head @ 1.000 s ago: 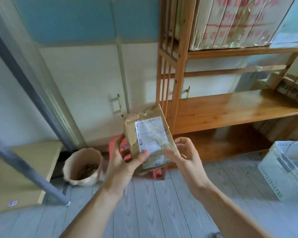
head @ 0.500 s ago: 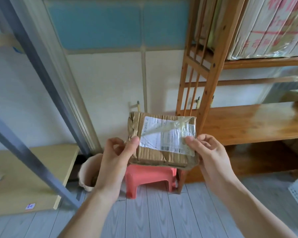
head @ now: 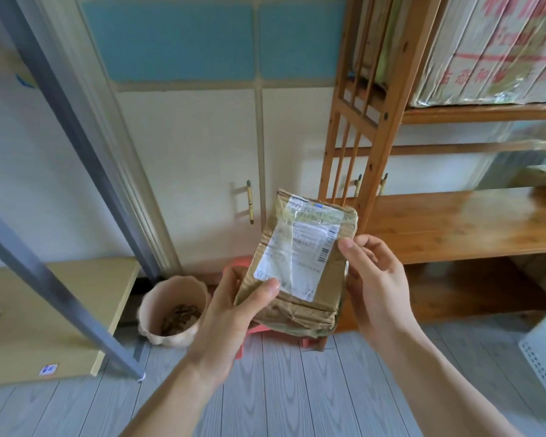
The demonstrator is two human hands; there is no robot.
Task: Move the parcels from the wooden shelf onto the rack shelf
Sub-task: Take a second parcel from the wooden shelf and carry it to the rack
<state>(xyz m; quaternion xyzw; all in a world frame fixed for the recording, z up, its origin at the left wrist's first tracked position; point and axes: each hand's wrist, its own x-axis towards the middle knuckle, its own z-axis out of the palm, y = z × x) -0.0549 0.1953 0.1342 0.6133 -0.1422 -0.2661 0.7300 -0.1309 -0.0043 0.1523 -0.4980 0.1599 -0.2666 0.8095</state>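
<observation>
Carrying the crumpled cardboard parcel (head: pixel 300 269) left of the wooden shelf (head: pixel 454 225), left hand (head: pixel 234 313) and right hand (head: pixel 375 279) gripping opposite edges; keep both grasping until above the rack shelf (head: pixel 44 313) board.

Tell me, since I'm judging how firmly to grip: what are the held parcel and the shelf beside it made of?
The crumpled brown parcel looks like thin corrugated cardboard under glossy clear tape, with creased edges. The orange-brown wooden shelf appears to be varnished bamboo or wood: visible grain and sheen.
</observation>
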